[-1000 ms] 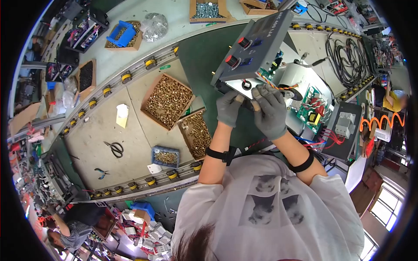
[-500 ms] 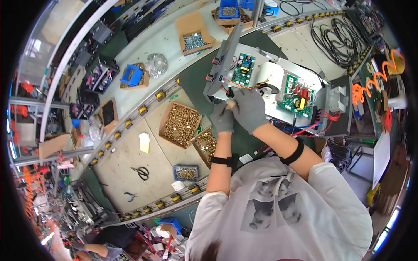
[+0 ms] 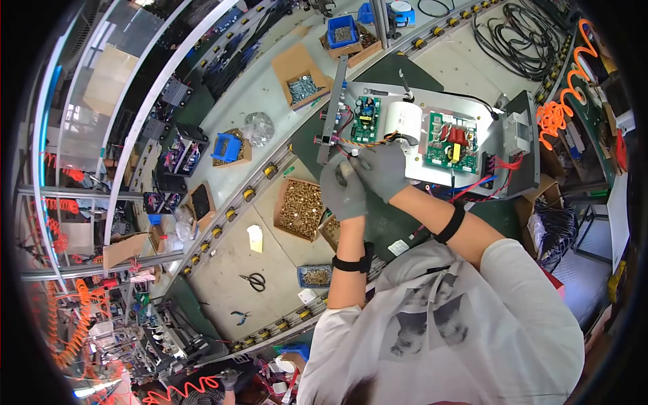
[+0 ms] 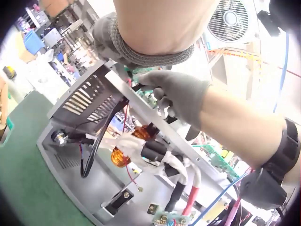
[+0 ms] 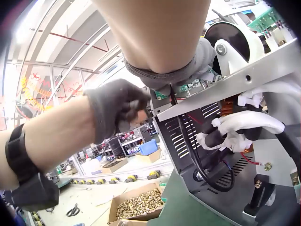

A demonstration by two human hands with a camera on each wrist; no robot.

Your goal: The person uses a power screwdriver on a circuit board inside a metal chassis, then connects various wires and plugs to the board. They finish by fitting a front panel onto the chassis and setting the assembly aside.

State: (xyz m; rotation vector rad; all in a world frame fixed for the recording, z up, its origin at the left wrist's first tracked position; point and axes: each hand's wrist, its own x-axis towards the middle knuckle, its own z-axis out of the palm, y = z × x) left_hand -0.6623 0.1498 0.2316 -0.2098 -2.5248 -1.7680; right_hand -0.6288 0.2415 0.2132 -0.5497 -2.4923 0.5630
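Note:
Both hands wear grey gloves and meet at the near front corner of an opened machine chassis (image 3: 420,154). The front panel (image 3: 331,111) stands edge-on beside them. My left hand (image 3: 343,190) has curled fingers at the end of the metal plate (image 5: 211,96); its fingertips are largely hidden, so I cannot tell what they hold. My right hand (image 3: 385,174) pinches a black cable (image 5: 186,134) at the plate, thumb and forefinger close together in the left wrist view. Below the plate, that cable loops down inside the chassis. On top sit green circuit boards (image 3: 441,156) and a white cylinder (image 3: 403,121).
A cardboard box of brass fittings (image 3: 300,209) lies left of the hands. Scissors (image 3: 255,281), pliers (image 3: 240,316) and a small blue bin (image 3: 314,276) are farther left. A roller rail (image 3: 248,194) runs behind. Coiled black cables (image 3: 520,40) lie at upper right.
The head view has turned, so the front panel now appears edge-on instead of face-on. My hands have come together at the chassis corner, the right hand's fingers now bent at the cable.

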